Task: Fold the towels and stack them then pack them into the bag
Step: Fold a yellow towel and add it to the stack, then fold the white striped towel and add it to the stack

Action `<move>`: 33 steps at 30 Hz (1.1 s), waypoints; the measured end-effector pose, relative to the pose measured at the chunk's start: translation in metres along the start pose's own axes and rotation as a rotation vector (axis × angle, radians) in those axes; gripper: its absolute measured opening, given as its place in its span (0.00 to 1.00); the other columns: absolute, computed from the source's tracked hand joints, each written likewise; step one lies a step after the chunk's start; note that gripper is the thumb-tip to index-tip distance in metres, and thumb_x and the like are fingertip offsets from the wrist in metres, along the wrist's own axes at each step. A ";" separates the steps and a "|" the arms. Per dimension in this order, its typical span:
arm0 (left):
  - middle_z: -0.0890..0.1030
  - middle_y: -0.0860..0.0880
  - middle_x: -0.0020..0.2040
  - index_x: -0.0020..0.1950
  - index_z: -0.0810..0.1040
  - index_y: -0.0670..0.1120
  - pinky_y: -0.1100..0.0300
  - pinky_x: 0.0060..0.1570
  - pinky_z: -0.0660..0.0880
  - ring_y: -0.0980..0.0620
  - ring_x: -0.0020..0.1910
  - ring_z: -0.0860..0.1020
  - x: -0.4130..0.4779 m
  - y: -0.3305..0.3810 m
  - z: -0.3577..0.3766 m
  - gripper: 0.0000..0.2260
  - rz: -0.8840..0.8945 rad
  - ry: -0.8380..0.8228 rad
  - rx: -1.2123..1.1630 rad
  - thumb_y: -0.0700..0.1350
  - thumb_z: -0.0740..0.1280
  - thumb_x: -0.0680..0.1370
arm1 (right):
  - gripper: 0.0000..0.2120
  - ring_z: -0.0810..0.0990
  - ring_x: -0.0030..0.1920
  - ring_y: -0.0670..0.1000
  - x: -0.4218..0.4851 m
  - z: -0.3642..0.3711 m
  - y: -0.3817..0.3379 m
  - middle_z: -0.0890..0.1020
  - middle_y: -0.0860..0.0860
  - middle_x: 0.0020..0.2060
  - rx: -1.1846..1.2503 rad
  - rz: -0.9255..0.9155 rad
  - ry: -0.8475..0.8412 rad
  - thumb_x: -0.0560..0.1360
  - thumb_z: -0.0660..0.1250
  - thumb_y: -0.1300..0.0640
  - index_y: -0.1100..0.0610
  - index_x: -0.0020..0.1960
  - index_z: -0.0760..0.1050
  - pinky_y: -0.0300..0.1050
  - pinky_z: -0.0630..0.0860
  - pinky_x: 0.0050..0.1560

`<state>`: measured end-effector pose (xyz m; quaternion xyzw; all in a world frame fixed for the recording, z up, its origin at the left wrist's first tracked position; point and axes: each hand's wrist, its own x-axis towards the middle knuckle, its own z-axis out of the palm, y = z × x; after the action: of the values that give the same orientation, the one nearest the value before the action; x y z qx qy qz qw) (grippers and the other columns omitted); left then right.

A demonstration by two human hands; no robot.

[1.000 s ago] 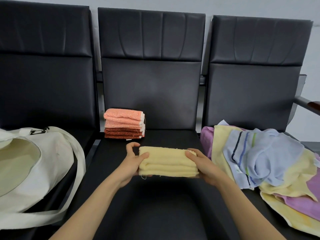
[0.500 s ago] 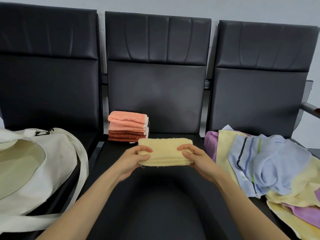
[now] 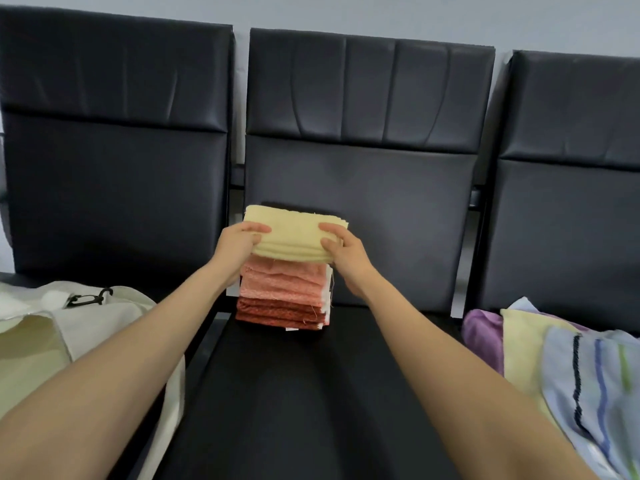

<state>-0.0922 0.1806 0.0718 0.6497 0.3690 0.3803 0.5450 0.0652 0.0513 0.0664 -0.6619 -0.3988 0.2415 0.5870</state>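
Hands hold a folded yellow towel (image 3: 294, 233) by its two short ends; the left hand (image 3: 238, 244) grips the left end, thumb on top and fingers curled under; the right hand (image 3: 346, 252) grips the right end the same way, thumb on top and fingers tucked below. The towel lies flat and level, right over the stack of folded towels (image 3: 282, 296); its bottom edge meets the top pink one, but I cannot tell if it rests there or floats just above. The stack has pink towels on top and dark red ones at the bottom; it stands at the back left corner of the middle seat (image 3: 311, 403), close to the seat back (image 3: 360, 220). Both arms reach out long over the black seat. The bag (image 3: 104, 327) is cream and lies on the left seat, well apart from the stack; a small black clip (image 3: 88, 298) sits on its top. The pile of loose towels (image 3: 540, 355) lies on the right seat; purple, yellow and a light blue one with stripes show there, all rumpled. Three black chairs stand side by side by a pale wall (image 3: 346, 12).
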 end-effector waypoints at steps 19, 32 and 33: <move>0.62 0.46 0.75 0.71 0.72 0.46 0.46 0.70 0.59 0.43 0.72 0.58 -0.027 -0.059 0.006 0.17 0.405 0.118 0.880 0.42 0.57 0.82 | 0.20 0.61 0.70 0.56 -0.027 0.022 0.043 0.67 0.55 0.69 -0.850 -0.327 0.096 0.78 0.61 0.57 0.57 0.70 0.68 0.53 0.64 0.69; 0.65 0.45 0.73 0.72 0.68 0.44 0.49 0.67 0.65 0.44 0.70 0.64 -0.068 -0.029 0.019 0.20 0.225 -0.009 0.815 0.38 0.59 0.79 | 0.28 0.58 0.75 0.53 -0.075 -0.003 0.022 0.60 0.53 0.76 -0.682 -0.179 0.035 0.79 0.61 0.59 0.55 0.76 0.58 0.50 0.58 0.74; 0.67 0.45 0.71 0.70 0.69 0.44 0.51 0.66 0.66 0.45 0.69 0.66 -0.083 -0.023 0.029 0.19 0.218 -0.018 0.697 0.38 0.60 0.79 | 0.29 0.59 0.75 0.51 -0.089 -0.013 0.018 0.61 0.52 0.75 -0.617 -0.164 0.081 0.79 0.62 0.59 0.56 0.77 0.57 0.46 0.58 0.74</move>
<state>-0.1038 0.0972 0.0384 0.8352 0.4001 0.2821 0.2504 0.0295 -0.0288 0.0385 -0.7833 -0.4815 0.0346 0.3917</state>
